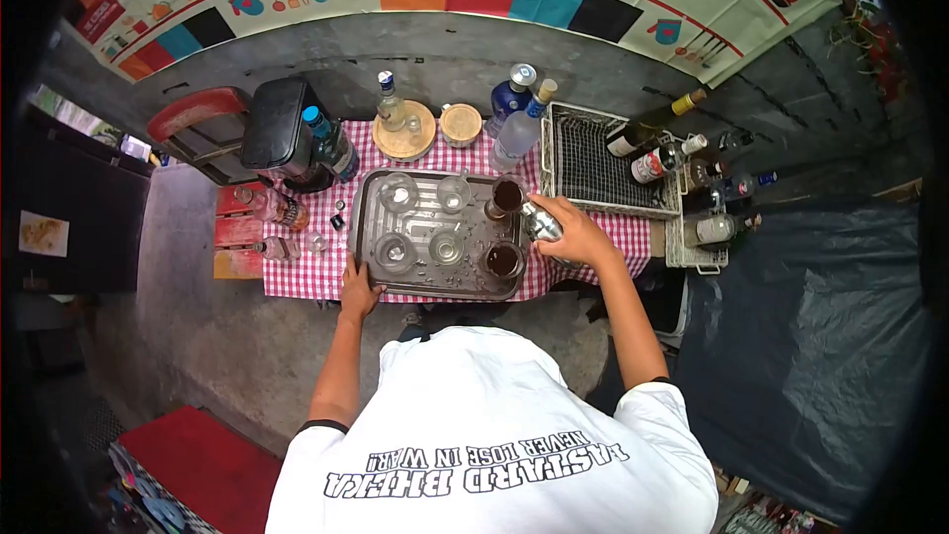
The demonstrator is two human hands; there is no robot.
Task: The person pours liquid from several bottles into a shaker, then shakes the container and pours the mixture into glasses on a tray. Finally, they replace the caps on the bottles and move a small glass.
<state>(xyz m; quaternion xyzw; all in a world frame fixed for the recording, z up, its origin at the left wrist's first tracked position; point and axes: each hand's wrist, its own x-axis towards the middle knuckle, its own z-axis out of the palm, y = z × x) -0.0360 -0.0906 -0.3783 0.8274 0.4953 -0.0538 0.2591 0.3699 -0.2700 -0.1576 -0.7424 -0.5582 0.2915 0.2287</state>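
My right hand point(575, 234) is wrapped round a shiny metal shaker point(542, 222), tilted beside two glasses of dark liquid, an upper one point(506, 198) and a lower one point(502, 260). Both stand at the right end of a dark metal tray point(425, 282). Clear glasses, among them one at upper left point(398, 193) and one at lower left point(395, 252), stand on the rest of the tray, which is wet with drops. My left hand point(360, 289) rests at the tray's lower left corner with its fingers apart, holding nothing.
Behind the tray are wooden coasters point(403, 133), a blue bottle point(509, 99) and a black coffee machine point(279, 129). A wire basket point(593, 200) with bottles stands at the right. Pink-tinted bottles point(282, 210) are at the left, on a checked cloth point(316, 282).
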